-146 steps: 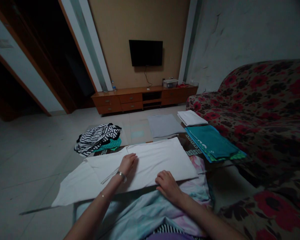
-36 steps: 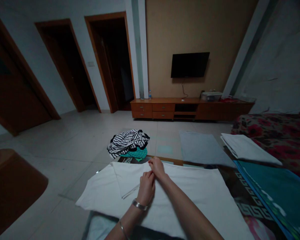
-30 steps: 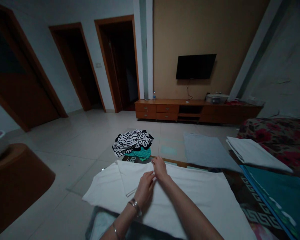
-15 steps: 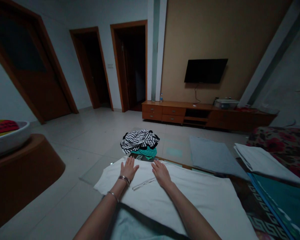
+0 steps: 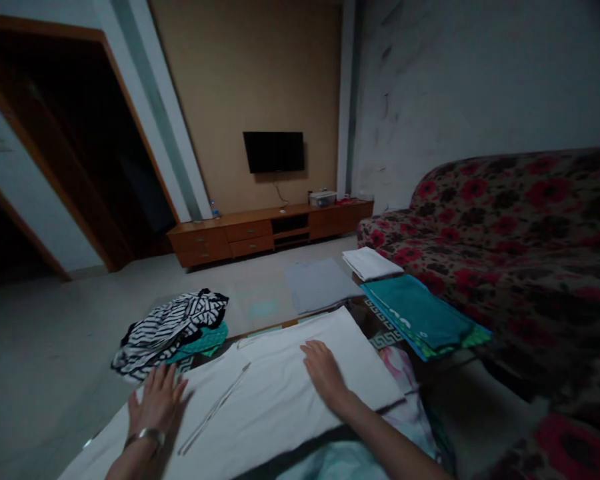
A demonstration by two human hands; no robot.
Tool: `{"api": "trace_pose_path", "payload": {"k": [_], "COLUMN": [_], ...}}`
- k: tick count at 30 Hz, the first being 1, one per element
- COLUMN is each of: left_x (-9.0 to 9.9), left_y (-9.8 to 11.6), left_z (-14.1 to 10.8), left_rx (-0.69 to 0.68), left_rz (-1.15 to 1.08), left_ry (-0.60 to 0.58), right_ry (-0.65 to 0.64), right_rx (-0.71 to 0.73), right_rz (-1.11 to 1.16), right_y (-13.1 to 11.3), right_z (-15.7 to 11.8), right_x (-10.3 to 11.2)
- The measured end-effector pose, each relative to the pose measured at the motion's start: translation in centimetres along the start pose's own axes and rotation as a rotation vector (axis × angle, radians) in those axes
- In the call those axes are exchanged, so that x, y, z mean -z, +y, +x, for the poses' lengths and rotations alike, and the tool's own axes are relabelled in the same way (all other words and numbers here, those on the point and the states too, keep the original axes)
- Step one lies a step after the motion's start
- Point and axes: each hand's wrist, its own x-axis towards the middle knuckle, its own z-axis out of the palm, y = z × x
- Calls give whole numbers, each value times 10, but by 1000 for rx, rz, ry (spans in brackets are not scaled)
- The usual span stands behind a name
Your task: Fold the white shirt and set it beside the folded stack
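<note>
A white cloth garment, folded flat (image 5: pixel 275 393), lies across a low table in front of me, with a thin crease running along it (image 5: pixel 213 408). My left hand (image 5: pixel 156 401) rests flat on its left part, fingers spread and a metal bracelet on the wrist. My right hand (image 5: pixel 324 373) presses flat near its right edge. Neither hand grips the cloth. Below the garment, a pale blue and pink cloth (image 5: pixel 343 461) covers my lap.
A black-and-white striped garment (image 5: pixel 167 333) sits on teal cloth (image 5: pixel 205 341) beyond my left hand. Further on lie a grey folded cloth (image 5: pixel 321 285), a white folded stack (image 5: pixel 371 263) and teal folded towels (image 5: pixel 423 315). A red-flowered sofa (image 5: pixel 505 227) runs along the right.
My hands have spread apart along the white garment, the left moving outward to its left part. The view has swung right, bringing the sofa into sight.
</note>
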Motion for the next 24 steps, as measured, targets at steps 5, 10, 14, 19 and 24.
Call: {"api": "trace_pose_path", "payload": {"k": [5,10,14,19,24], "left_x": [12,1,-6,-2,4], "left_y": [142,273,352,433,482], "left_z": [1,-5,1,5,25], "left_rx": [-422,-621,-658,-683,-539], "left_rz": [70,-42,-124,-254,-344], "left_ry": [-115,-296,-300,-336,-358], "right_ry": [101,150,238,397,564], "right_rx": [-473,-547,-544,-543,-614], "right_rz": [-322,-333,-167,-57,184], "right_y": [78,103,118,136,130], "right_z": [-74,-119,-132,-131,-128], "right_x": [84,107,88,65,69]}}
